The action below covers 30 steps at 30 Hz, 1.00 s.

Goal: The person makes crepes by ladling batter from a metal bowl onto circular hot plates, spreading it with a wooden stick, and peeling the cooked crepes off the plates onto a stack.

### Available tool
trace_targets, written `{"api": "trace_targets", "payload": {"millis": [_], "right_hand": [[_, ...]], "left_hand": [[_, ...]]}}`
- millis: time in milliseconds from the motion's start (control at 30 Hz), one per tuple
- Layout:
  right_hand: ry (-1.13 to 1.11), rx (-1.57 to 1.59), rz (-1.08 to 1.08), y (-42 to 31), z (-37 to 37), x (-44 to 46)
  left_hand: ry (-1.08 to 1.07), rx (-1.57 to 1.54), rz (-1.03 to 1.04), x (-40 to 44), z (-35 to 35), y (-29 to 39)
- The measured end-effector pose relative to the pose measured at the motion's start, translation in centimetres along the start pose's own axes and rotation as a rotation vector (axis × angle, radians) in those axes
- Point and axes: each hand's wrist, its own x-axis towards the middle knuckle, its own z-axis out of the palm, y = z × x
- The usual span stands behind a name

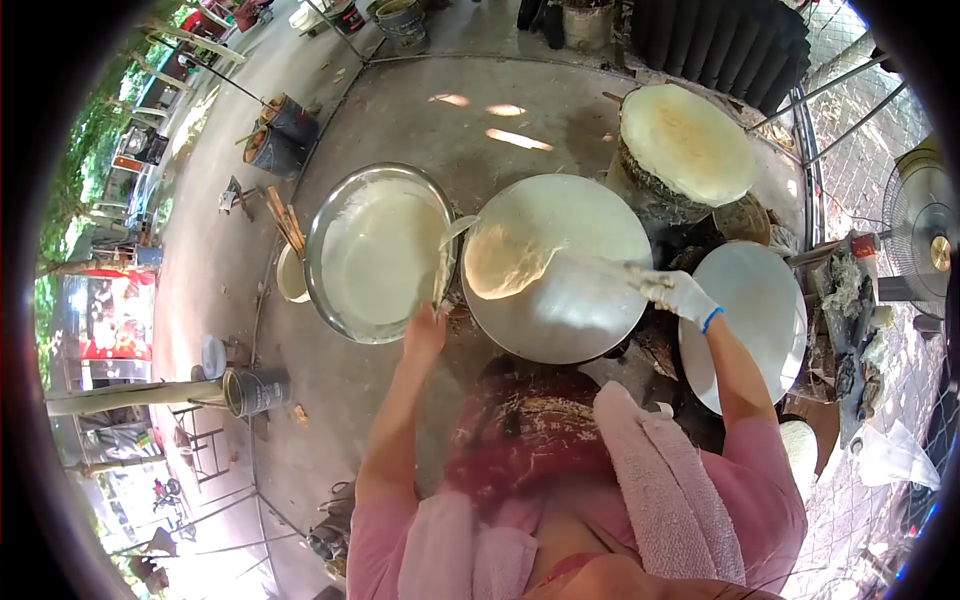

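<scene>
My left hand (427, 330) is closed round the handle of a batter-coated ladle (446, 255) at the right rim of a wide metal bowl (330, 310). Pale, thick batter (375, 250) fills much of that bowl. My right hand (680, 295), in a whitish glove with a blue cuff, grips a pale, flat spreader (590, 275), blurred by motion. This spreader reaches over a round griddle (550, 335). A patch of tan batter (505, 262) lies on the griddle's left part, next to the spreader's tip.
Behind on the right, large round flatbreads (685, 145) rest on a drum-like stand. A second round griddle (740, 320) is beneath my right forearm. Farther right stands a fan (925, 230) by a wire fence. Buckets (255, 390) are on the floor at left.
</scene>
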Motion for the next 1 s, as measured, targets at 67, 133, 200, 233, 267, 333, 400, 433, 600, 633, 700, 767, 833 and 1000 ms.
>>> {"api": "trace_targets", "payload": {"millis": [67,133,200,233,267,333,400,433,600,633,700,767,833,1000], "right_hand": [[0.083,-0.162,-0.067,1.8,-0.4,2.9],[-0.028,0.000,-0.033,2.5,1.4,4.9],[-0.129,0.098,0.095,3.8,2.2,5.6],[-0.162,0.079,0.141,3.6,2.6,4.7],[-0.196,0.058,0.186,3.5,3.0,3.8],[-0.232,-0.116,0.236,0.9,4.4,-0.9],[-0.189,-0.137,0.269,4.4,4.5,-3.0],[-0.114,-0.062,0.271,2.5,6.2,-6.2],[0.096,0.795,0.210,8.5,18.0,-11.0],[0.135,0.852,0.177,8.4,21.3,-10.4],[0.075,0.955,0.087,7.7,26.6,-7.2],[0.102,0.914,0.109,3.0,32.2,-3.8],[0.268,0.759,0.189,-0.9,38.0,-0.1],[0.867,-0.108,0.132,3.3,44.3,6.9]], "left_hand": [[-0.057,0.084,0.004,0.3,-0.5,1.6],[-0.108,0.183,0.027,-0.1,-1.1,1.6],[-0.166,0.292,0.071,-1.4,-1.6,0.6],[-0.175,0.289,0.086,-2.5,-1.9,0.0],[-0.181,0.282,0.103,-3.8,-2.2,-0.6],[-0.295,0.239,0.042,-6.5,-3.5,-0.4],[-0.289,0.490,0.371,-9.5,-0.9,-4.1],[-0.328,0.683,0.600,-10.1,0.5,-5.5],[-0.383,-0.139,0.365,-11.1,2.3,-4.5],[-0.449,-0.343,0.287,-10.1,-0.6,-3.1],[-0.366,-0.490,0.145,-9.0,-3.4,-3.7],[-0.264,-0.663,0.097,-7.8,-6.4,-5.3],[-0.141,-0.878,0.142,-6.5,-9.1,-7.4],[-0.094,-0.984,0.066,-5.8,-12.0,-14.4]]}}
